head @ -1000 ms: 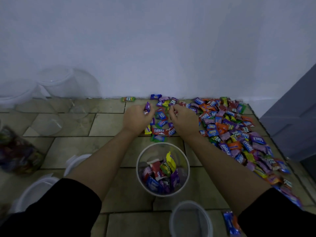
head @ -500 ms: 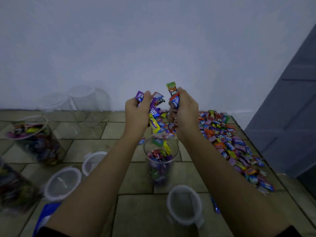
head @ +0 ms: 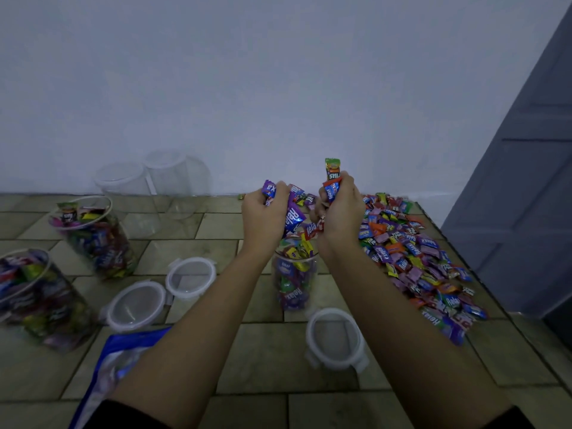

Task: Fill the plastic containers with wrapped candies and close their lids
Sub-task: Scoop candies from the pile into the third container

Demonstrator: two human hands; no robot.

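Candies (head: 292, 216) bunched in both grips, directly above the container (head: 294, 277).

Clear plastic container (head: 294, 274); glossy candy wrappers (head: 414, 258); matt stone tiles (head: 263, 354).

blue bag (head: 123, 357): cut by bottom edge | leftmost jar (head: 40, 301): blurred, cut by left edge

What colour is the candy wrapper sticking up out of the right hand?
The candy wrapper above the right hand is green-topped; head view shows it.
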